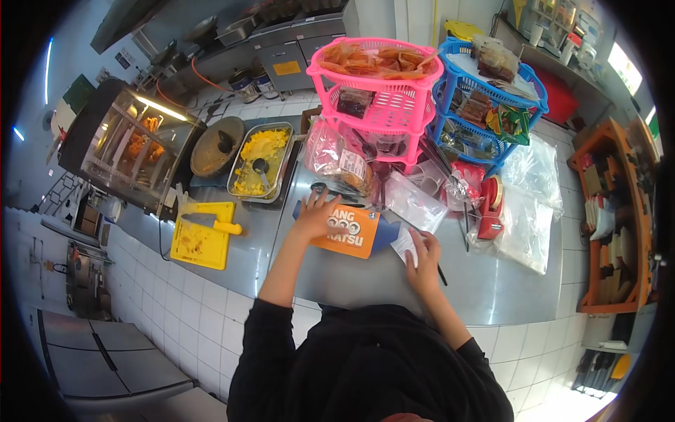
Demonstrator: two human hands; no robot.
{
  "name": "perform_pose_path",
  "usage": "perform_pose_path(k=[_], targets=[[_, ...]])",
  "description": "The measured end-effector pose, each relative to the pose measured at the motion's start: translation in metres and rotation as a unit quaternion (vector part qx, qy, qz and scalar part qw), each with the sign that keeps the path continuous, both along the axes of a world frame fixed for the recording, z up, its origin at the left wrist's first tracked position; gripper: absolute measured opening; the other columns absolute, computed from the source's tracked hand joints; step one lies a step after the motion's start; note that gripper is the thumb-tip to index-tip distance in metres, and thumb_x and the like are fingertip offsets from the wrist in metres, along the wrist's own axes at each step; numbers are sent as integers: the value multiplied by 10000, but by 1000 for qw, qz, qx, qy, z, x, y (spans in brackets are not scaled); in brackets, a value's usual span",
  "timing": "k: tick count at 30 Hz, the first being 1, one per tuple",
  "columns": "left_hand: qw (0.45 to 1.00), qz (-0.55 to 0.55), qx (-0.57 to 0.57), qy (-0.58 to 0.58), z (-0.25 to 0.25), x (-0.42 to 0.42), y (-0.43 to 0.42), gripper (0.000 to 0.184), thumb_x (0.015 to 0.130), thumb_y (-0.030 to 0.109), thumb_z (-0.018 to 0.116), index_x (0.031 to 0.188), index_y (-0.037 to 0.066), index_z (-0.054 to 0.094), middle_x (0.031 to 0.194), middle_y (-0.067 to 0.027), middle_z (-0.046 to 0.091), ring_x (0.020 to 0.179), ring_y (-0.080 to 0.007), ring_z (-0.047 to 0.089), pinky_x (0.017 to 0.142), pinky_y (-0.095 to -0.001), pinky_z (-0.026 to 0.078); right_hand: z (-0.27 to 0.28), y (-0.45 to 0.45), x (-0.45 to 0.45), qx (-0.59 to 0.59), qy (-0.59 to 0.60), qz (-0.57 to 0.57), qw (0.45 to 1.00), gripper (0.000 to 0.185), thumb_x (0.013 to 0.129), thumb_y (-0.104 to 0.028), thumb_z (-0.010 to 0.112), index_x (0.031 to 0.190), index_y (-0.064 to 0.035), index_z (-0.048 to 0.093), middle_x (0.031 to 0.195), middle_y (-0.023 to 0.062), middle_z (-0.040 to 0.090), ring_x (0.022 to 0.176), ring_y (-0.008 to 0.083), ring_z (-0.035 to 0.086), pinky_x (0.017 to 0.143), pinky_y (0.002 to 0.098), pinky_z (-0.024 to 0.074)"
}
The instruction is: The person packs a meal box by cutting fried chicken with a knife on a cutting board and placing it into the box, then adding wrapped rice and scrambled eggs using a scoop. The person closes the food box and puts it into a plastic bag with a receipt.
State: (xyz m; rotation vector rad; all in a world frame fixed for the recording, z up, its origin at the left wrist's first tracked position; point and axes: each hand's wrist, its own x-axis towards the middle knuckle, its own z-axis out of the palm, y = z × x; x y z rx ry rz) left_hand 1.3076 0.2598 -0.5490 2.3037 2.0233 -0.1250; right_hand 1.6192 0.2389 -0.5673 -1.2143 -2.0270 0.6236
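Note:
My left hand rests with fingers spread on the left part of an orange printed card, whose visible letters include "KATSU". Under and beside this card lies a dark blue flat piece; I cannot tell whether the two are joined. At its right end, my right hand is closed on a small white paper slip with faint print. A thin black stick-like thing pokes out beyond the right fingers. Just above my left hand is a small black object, partly hidden.
Pink and blue tiered baskets hold packets at the back. Plastic bags and a red tape dispenser lie right. Leftward are a knife on a yellow cutting board, a tray of yellow food and a heated display case.

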Motion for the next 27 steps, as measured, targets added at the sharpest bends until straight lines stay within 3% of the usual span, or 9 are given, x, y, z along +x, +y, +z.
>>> perform_pose_path(k=[2,7,9,11,17,18,19,21,27], targets=[[972,192,-59,-120,-2,10,-19,1045,610,619,753,1443,166,316,1530,-198,122,1363,-466,185,1095,-454,276,8,-2,-30,-5,75,9,997,562,839,-105,596,1376,-152,439,1318,228,390,1168,401,417,992,476,359],[928,199,135,-285,-59,13,-87,1109,680,504,772,1481,84,130,1492,-284,140,1378,-424,180,1121,-423,215,-24,9,-91,-11,-74,101,992,933,788,-358,696,1429,64,165,1458,317,190,1338,486,233,1079,519,257],[904,217,191,-315,-92,9,-105,1090,726,453,764,1484,59,86,1485,-281,168,1382,-375,216,1113,-392,231,-25,21,-102,-60,-79,98,990,1011,757,-388,718,1418,100,129,1442,313,240,1321,451,300,1071,470,299],[702,282,134,-640,-117,7,-118,947,846,360,672,1488,61,44,1484,-205,229,1375,-277,253,1103,-359,236,-18,40,-104,-246,41,145,958,955,765,-373,711,1415,84,181,1388,296,357,1279,397,396,1045,409,349],[637,350,29,-686,-101,0,-95,736,924,275,512,1479,51,86,1427,-117,342,1349,-219,282,1116,-319,171,-44,83,-111,-314,85,209,922,787,819,-438,631,1386,12,319,1275,243,516,1191,355,503,1000,384,391],[577,367,-7,-730,-62,5,-96,650,934,294,458,1443,22,159,1395,-170,378,1348,-252,301,1135,-375,119,-24,77,-105,-314,62,209,924,784,815,-427,640,1385,7,324,1272,235,522,1179,347,513,1001,381,390],[577,365,-5,-731,-67,3,-96,650,934,294,458,1443,22,159,1395,-170,378,1348,-252,301,1135,-375,119,-7,71,-99,-313,39,207,926,781,810,-417,650,1384,3,329,1269,227,528,1166,340,522,1001,377,389],[816,446,39,-364,-81,2,-105,608,956,349,396,1404,-12,199,1376,-230,388,1359,-312,290,1139,-460,50,11,57,-87,-306,36,233,922,783,804,-398,663,1374,25,332,1272,235,516,1180,344,507,1007,385,383],[828,354,96,-424,-83,33,-128,645,972,350,415,1424,-21,144,1365,-250,404,1349,-378,295,1124,-512,-27,-24,16,-80,-317,28,192,928,795,774,-311,727,1295,115,303,1300,301,399,1275,378,388,1040,425,348]])
